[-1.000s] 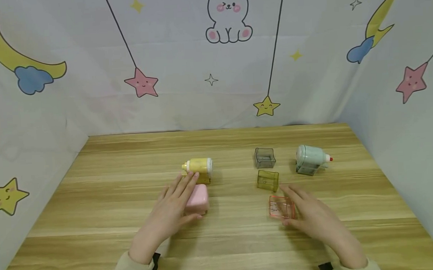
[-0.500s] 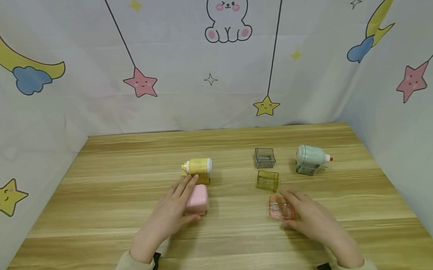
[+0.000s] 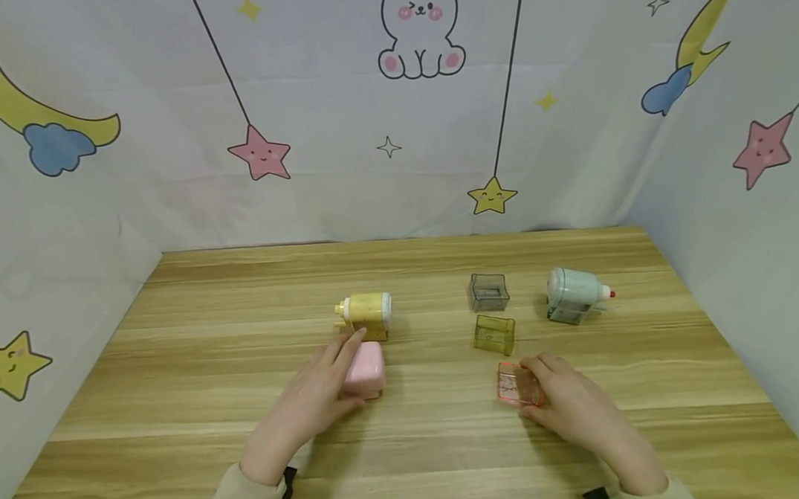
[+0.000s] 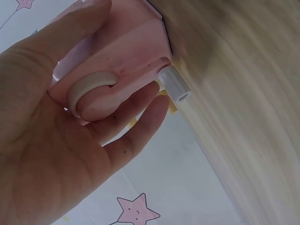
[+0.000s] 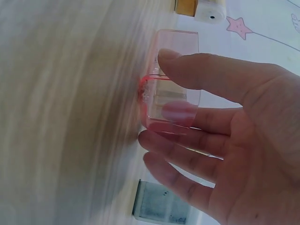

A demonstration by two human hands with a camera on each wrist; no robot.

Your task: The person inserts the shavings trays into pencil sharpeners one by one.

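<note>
My left hand [image 3: 309, 402] grips a pink pencil sharpener [image 3: 366, 368] from its left side, thumb in front and fingers behind. The left wrist view shows the sharpener's crank with a grey knob [image 4: 174, 84] beneath the hand. On the right, the thumb and fingers of my right hand [image 3: 573, 402] hold a clear red shavings drawer [image 3: 509, 383] at its right end. The right wrist view shows this drawer [image 5: 180, 42] between thumb and fingers, close to the tabletop; its contact with the table is unclear.
Behind the pink sharpener lies a yellow sharpener [image 3: 367, 308]. A clear yellow drawer [image 3: 494, 335] and a clear grey drawer [image 3: 488, 293] sit behind the red one. Farther right is a mint sharpener [image 3: 574, 294]. A patterned cloth wall [image 3: 344, 200] borders the wooden table [image 3: 435, 456].
My right fingers have closed in on the red drawer, drawing slightly nearer. My left fingers have drawn back a little over the pink sharpener. The other things keep their places.
</note>
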